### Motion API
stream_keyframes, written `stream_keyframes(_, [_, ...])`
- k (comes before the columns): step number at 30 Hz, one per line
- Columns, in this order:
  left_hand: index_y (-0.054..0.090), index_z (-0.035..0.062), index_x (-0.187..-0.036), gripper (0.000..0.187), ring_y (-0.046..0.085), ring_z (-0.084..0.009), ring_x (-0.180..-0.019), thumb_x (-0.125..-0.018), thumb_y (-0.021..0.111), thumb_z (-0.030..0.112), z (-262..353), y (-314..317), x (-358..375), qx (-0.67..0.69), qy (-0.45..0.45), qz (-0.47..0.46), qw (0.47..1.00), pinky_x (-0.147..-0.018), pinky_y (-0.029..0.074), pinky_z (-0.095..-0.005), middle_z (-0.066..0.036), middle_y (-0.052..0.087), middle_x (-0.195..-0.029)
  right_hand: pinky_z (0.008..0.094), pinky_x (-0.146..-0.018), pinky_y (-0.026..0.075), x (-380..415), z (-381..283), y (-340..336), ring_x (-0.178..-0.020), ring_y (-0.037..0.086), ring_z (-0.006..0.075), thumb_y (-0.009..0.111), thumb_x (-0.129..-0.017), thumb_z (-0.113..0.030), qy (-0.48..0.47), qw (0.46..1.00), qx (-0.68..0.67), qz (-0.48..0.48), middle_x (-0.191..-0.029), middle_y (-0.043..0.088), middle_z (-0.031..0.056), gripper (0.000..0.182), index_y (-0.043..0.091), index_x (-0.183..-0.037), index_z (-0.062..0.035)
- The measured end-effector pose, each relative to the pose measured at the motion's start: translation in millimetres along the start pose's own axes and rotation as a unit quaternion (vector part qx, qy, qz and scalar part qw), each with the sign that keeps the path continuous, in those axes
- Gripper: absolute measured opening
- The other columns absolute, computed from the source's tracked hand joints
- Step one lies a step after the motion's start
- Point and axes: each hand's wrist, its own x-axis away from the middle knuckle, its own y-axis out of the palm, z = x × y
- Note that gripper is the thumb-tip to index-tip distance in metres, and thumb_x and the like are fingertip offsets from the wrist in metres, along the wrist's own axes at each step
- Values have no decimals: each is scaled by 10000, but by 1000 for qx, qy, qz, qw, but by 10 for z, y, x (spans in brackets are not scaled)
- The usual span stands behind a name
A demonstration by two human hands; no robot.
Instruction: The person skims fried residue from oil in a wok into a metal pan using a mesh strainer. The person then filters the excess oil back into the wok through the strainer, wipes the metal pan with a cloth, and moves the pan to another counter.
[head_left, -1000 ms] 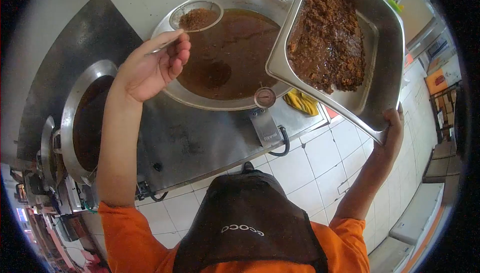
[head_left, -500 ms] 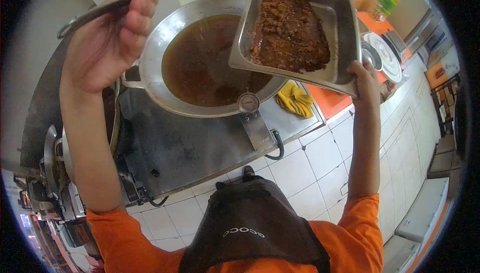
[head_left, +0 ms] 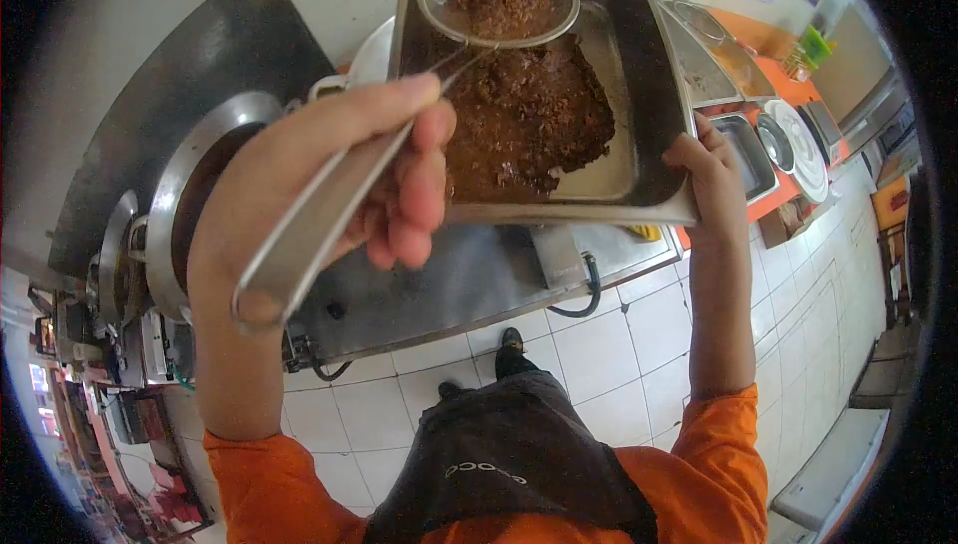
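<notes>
My left hand (head_left: 329, 170) grips the long metal handle of a round mesh strainer (head_left: 499, 42), with the thumb along it. Brown crumbly food (head_left: 502, 3) sits in the strainer bowl, which is over the back left part of a deep rectangular steel pan (head_left: 646, 75). A dark brown, wet-looking layer of the same kind of food (head_left: 519, 135) covers the left and middle of the pan's bottom. My right hand (head_left: 711, 177) is closed on the pan's near right corner and holds it up, slightly tilted. The pan hides most of the wok behind it.
A metal stove top (head_left: 429, 289) lies below the pan. To the left stand a large wok of dark liquid (head_left: 170, 215) and further pans. On the right, an orange counter (head_left: 773, 80) bears steel trays, a white round lid (head_left: 798, 145) and a green item (head_left: 815, 48).
The strainer has come from the upper left to above the pan. The pan has moved left and now covers the wok of brown liquid. The view has shifted, showing more of the left wok.
</notes>
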Motion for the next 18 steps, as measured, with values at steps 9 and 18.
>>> stream_keyframes(9, [553,7,-842,333,643,-201,-557,-963,438,295,-601,-682,1745,65,-121,-67,988,-513,534,-276,-141,627,-647,210,-661,472,1591,226,882,-708,587,81,506,-704,1,63,997,39,26,-889,659,59,385,594,-1077,32])
stream_keyframes(18, [564,-11,-892,344,650,-204,-626,-961,458,309,-1625,-1186,2660,94,-217,-83,968,-575,541,-300,-144,639,-707,227,-705,484,2749,1096,1316,-722,603,122,475,-631,42,189,981,53,0,-871,659,76,400,605,-1010,63])
